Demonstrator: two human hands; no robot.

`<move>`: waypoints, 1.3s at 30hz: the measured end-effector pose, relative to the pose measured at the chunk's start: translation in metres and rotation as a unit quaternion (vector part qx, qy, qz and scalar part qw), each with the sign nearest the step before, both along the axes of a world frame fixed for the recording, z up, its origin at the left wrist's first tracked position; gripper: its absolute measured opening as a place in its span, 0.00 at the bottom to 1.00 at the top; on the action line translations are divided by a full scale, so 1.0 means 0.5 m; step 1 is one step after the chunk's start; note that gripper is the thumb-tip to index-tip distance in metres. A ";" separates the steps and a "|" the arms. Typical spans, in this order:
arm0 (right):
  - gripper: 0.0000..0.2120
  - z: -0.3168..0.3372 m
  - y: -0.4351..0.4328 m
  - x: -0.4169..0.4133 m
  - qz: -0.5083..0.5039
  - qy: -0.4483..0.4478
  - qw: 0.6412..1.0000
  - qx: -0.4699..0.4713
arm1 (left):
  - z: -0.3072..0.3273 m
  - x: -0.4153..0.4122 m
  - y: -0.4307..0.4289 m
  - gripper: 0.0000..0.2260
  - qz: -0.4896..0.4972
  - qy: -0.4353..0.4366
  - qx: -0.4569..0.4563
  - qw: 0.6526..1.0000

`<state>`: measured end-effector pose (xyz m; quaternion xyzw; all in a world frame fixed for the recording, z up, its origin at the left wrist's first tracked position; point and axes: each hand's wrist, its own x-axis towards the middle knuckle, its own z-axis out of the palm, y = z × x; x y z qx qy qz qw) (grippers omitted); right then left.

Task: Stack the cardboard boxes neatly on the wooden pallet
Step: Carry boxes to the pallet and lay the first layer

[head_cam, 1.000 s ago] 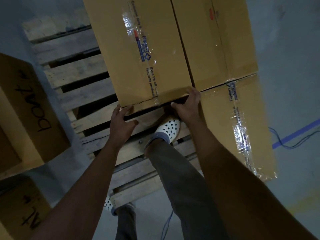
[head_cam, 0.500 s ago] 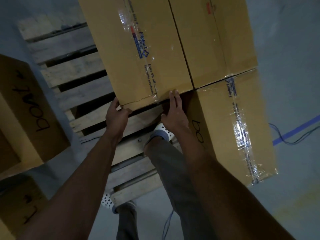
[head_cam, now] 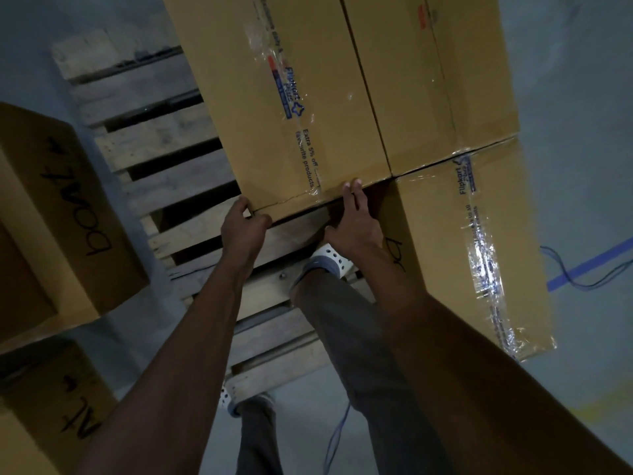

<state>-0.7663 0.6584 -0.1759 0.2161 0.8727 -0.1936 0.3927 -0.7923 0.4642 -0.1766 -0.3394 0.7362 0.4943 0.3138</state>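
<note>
A wooden slatted pallet (head_cam: pixel 161 145) lies on the grey floor. Three taped cardboard boxes rest on it: a long left box (head_cam: pixel 274 97), a box beside it at the back right (head_cam: pixel 438 80), and a nearer box on the right (head_cam: pixel 479 252). My left hand (head_cam: pixel 245 228) grips the near left corner of the long left box. My right hand (head_cam: pixel 354 221) lies flat against that box's near face, fingertips at its top edge. One foot in a white perforated shoe (head_cam: pixel 325 260) stands on the pallet.
Two more cardboard boxes with black handwriting sit on the floor at the left, one higher (head_cam: pixel 58 214) and one at the lower left (head_cam: pixel 51 406). Blue tape (head_cam: pixel 589 265) and a blue cable (head_cam: pixel 335 437) run over the floor.
My right hand has gone from curling under the box's near edge to lying flat against its near face. My left hand closed on the corner. The long box sits closer to its neighbour.
</note>
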 end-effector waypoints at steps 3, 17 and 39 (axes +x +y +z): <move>0.47 0.001 -0.001 -0.003 0.022 -0.011 1.000 0.007 | -0.006 -0.001 0.001 0.27 -0.018 0.013 -0.024 0.999; 0.36 0.135 -0.082 0.016 0.051 0.006 0.998 0.036 | 0.073 0.024 -0.028 0.34 -0.028 0.002 0.053 0.998; 0.31 0.663 -0.560 0.952 0.033 0.113 0.990 -0.073 | 0.614 0.916 -0.416 0.28 -0.020 0.095 -0.012 0.995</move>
